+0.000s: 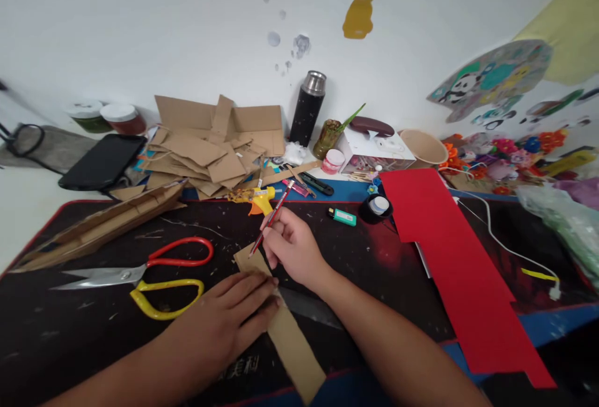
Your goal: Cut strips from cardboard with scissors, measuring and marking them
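Note:
A red-and-black striped pencil point(276, 216) is held in my right hand point(294, 245), its fingers closed around it. Its tip points down at the far end of a long brown cardboard strip point(297, 351), which lies slantwise on the dark mat. Across the strip rests my left hand point(234, 316), palm down with fingers stretched out, pressing on the cardboard. Part of the strip is hidden beneath it. A dark, flat, blade-like piece point(311, 307) lies beside the strip, partly under my right forearm. Left of my hands are large scissors point(135, 274) with one red and one yellow handle, blades slightly parted.
Cardboard scraps point(210, 151) pile up at the back left, near a folded cardboard piece point(103, 226). A yellow glue gun point(262, 198), a utility knife point(318, 183) and a green lighter point(342, 216) lie beyond my hands. Red sheet point(461, 269) covers the right; a black flask point(307, 107) stands behind.

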{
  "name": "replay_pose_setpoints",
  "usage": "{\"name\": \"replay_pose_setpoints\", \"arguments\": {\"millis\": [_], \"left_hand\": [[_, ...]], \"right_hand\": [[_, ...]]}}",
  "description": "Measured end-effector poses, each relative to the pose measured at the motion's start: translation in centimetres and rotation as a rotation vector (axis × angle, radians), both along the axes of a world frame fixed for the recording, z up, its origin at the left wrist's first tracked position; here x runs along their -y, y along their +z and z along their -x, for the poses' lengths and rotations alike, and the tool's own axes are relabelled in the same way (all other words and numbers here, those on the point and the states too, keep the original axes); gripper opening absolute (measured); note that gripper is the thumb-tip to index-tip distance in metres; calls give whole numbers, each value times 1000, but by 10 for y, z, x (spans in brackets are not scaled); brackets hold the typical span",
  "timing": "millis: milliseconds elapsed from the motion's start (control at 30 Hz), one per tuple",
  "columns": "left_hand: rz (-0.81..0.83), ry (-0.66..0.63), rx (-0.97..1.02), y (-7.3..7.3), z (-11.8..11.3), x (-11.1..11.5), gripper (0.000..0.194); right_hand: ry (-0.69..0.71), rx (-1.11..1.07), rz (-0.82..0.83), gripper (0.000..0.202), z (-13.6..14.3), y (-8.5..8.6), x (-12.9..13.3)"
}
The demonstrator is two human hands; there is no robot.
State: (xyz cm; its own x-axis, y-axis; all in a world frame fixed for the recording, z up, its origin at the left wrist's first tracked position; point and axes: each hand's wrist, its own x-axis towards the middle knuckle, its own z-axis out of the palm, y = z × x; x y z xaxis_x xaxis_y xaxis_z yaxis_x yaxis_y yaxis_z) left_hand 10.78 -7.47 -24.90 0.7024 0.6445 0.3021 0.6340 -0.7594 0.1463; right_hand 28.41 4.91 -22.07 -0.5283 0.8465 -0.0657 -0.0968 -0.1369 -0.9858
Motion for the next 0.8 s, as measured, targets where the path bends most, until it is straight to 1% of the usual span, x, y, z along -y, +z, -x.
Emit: {"name": "replay_pose_setpoints", "arguments": {"millis": [67,133,200,300,367,433,533,600,667,800], "left_hand": [[-16,8,-24,3,-9,0,45],[-28,-31,-33,6,-12,-3,45],[-28,-78,-42,8,-8,-6,46],[-37,-94,-36,7,7,-9,46],[-55,-78,-20,8,15,-9,42],[-84,-25,-24,9,19,-7,42],[-121,89,-65,11,15,-4,44],[-117,128,-90,10,11,-2,42],[-108,137,-100,7,9,0,44],[-89,97,-102,0,14,5,59]], "right_hand": [[-34,50,-60,10,-6,0,0],[-73,97,-107,9,-13,-1,-3],[-96,110,-128,10,-19,-2,-9],[-105,57,-125,13,-25,-4,-18],[-106,23,-113,14,-26,-4,-22],[-105,14,-92,14,-26,-4,-23],[-102,16,-60,15,-26,-2,-24],[-98,11,-50,15,-27,-2,-24],[-93,5,-46,15,-27,-2,-25],[-90,16,-42,14,-26,-3,-25]]}}
